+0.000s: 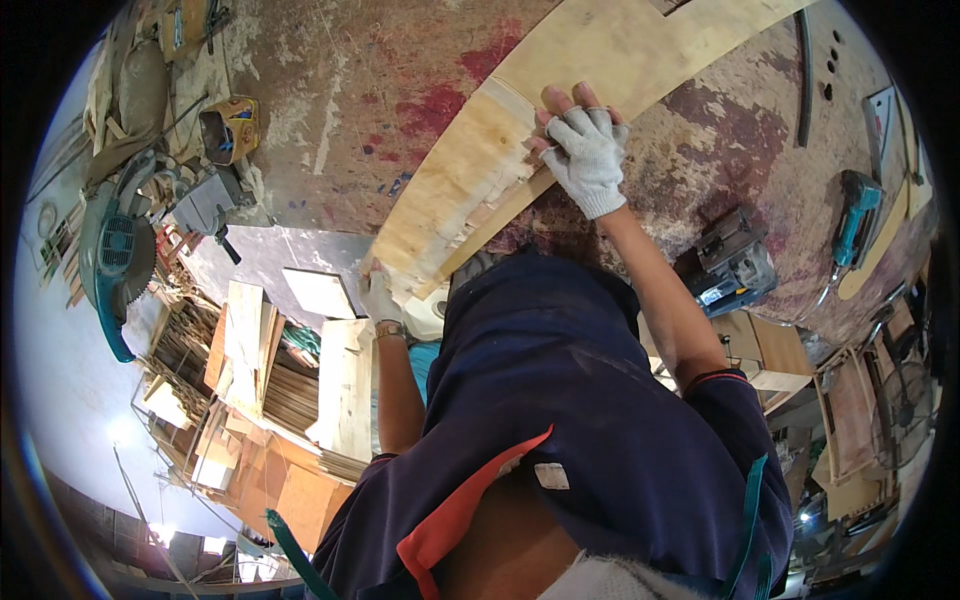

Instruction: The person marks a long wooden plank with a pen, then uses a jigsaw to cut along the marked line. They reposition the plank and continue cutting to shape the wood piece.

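Observation:
A long curved piece of plywood (440, 185) lies over the worktable in front of me, its near end reaching past the table edge by my waist. A seam crosses it near the middle, and its right edge shows pale, rough patches. My right hand (585, 160), in a white glove with bare fingertips, rests on the plywood near the seam, fingers spread. At the near end, my left hand (379, 298), also gloved, grips the plywood edge; some of its fingers are hidden.
On the worn, red-stained table (340, 110) stand a yellow container (232, 130), a blue-and-black power tool (735, 270) and a teal drill (857, 215). A teal circular-bladed saw (115, 240) stands at left. Stacked boards (345, 385) are below the left edge.

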Available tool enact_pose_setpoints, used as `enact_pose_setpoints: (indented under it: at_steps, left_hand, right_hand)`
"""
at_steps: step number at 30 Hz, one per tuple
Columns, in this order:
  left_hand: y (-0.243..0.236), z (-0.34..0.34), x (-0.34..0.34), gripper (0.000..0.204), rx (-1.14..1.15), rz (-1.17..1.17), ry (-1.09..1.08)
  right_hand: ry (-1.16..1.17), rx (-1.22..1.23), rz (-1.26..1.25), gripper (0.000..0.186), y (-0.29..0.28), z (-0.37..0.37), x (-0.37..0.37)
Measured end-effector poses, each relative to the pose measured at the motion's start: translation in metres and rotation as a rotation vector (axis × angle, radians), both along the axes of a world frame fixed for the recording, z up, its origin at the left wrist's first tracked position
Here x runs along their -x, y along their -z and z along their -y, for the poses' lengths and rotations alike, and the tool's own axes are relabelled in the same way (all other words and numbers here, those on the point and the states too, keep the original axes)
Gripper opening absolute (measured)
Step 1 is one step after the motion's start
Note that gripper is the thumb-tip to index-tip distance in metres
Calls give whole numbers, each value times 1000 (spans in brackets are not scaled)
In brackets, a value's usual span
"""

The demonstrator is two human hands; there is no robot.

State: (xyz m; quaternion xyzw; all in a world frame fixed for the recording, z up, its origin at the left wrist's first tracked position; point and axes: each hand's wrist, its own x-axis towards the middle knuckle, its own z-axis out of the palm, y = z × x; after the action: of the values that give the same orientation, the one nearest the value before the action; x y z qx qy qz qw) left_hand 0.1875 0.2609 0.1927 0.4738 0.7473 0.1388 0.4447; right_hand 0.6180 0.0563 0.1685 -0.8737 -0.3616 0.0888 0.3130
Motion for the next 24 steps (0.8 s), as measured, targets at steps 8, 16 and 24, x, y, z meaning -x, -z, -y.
enact_pose_setpoints:
  at_steps: [8,16,24]
  left_hand:
    - [-4,-15,-6,40,46,-47,19]
    - [1,-23,8,31,111,7,-42]
    - [-20,-16,-8,30,106,-63,1]
  right_hand:
    - [43,-46,-12,24,2,-8,-1]
    - [37,-38,-19,21,-6,-8,-5]
    - [53,-114,-103,17,-2,-1,0]
